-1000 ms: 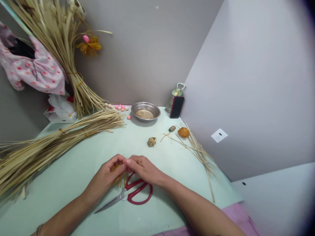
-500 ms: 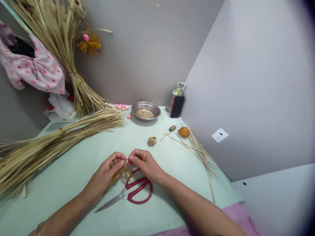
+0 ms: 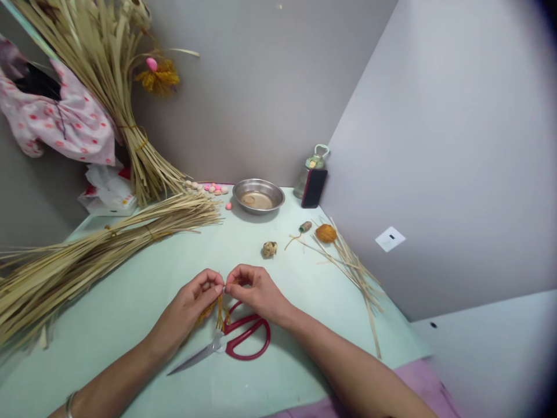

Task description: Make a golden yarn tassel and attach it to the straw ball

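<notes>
Far left, a straw bundle (image 3: 108, 244) lay on the bench (image 3: 130, 313), apart from the hands. Next, the left hand (image 3: 189, 299): I read its thumb and forefinger as pinched together on orange yarn (image 3: 220, 307), the other fingers curled in, no gap at the tips. The yarn sat mid-bench, partly hidden in that palm, loose ends hanging down by the scissors (image 3: 216, 345). Those lay flat under it, blades pointing left, red handles toward the right hand.

Handling, my guess: very light, soft, limp, not slippery, not fragile, though single strands could have frayed or tangled. Best hold was up at the gathered top, where the tips were; the loose ends would just have flopped.

Right hand (image 3: 256, 293): thumb and forefinger closed too, almost touching the left tips, seemingly on a thin strand of the same yarn; exact contact too small to tell. Past it, well apart, I logged a small spool (image 3: 305, 227), then an orange ball (image 3: 326, 233) beside loose straws (image 3: 352, 270).
</notes>
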Tool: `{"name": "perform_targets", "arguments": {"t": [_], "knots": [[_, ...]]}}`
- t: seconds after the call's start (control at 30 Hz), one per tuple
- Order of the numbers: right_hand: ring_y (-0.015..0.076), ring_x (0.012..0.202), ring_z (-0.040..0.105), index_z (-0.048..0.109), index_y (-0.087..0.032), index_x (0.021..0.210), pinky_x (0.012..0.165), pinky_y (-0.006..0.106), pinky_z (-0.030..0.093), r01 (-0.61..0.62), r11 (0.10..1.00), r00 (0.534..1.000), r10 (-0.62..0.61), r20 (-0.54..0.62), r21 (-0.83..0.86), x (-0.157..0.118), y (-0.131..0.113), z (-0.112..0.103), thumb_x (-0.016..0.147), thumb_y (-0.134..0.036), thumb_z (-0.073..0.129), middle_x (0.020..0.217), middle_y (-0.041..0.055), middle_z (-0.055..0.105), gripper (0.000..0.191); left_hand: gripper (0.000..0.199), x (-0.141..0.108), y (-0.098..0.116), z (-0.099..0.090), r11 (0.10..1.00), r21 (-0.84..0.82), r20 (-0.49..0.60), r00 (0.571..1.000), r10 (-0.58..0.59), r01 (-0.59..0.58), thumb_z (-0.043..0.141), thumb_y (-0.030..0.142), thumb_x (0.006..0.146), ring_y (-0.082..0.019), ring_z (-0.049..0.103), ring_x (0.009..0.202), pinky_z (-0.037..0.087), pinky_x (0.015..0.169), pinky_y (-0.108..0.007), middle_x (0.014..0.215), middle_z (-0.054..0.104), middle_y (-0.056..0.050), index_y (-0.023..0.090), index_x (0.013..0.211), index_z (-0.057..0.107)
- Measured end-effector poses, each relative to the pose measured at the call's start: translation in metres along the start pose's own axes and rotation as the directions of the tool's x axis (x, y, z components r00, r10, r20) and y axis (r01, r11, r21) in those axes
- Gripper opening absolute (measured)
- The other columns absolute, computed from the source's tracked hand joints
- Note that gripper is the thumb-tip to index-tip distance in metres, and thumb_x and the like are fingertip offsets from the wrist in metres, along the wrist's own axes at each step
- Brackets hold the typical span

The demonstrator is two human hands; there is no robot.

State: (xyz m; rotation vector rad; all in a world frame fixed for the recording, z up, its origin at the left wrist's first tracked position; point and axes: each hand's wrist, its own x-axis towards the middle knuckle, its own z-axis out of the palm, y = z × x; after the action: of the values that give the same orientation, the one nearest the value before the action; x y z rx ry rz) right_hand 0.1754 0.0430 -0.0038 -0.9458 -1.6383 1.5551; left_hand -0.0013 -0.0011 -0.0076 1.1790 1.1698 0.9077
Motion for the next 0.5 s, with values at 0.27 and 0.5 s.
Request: {"name": "perform_targets", "arguments": {"t": [0.27, 0.5], "knots": [[0.0108, 0.067, 0.049, 0.061, -0.016, 0.080, 0.065, 0.023, 0.039, 0.050, 0.997, 0.998, -0.048, 0.027, -0.052, -0.0024, -0.0028, 0.0019, 0.075, -0.016, 0.059, 0.073, -0.0029, 0.057, 0.006, 0.021, -0.0002, -0.0031, 0.0003, 1.000, 0.027, 0.034, 0.999, 0.013, -0.014, 0.057, 0.043, 0.092, -0.013, 0.035, 0.061, 0.028, 0.057, -0.025, 0.067, 0.040, 0.007, 0.023, 0.086, 0.054], [0.0113, 0.067, 0.048, 0.058, -0.018, 0.077, 0.065, 0.024, 0.041, -0.008, 1.000, 0.998, 0.009, 0.062, -0.018, -0.0062, -0.0085, 0.0057, 0.072, -0.017, 0.061, 0.069, -0.0033, 0.054, 0.005, 0.019, -0.0012, 0.0048, 0.0032, 0.988, -0.148, 0.029, 0.999, -0.030, 0.034, 0.062, 0.038, 0.087, -0.014, 0.043, 0.065, 0.034, 0.060, -0.025, 0.072, 0.048, 0.004, 0.023, 0.079, 0.053]]}}
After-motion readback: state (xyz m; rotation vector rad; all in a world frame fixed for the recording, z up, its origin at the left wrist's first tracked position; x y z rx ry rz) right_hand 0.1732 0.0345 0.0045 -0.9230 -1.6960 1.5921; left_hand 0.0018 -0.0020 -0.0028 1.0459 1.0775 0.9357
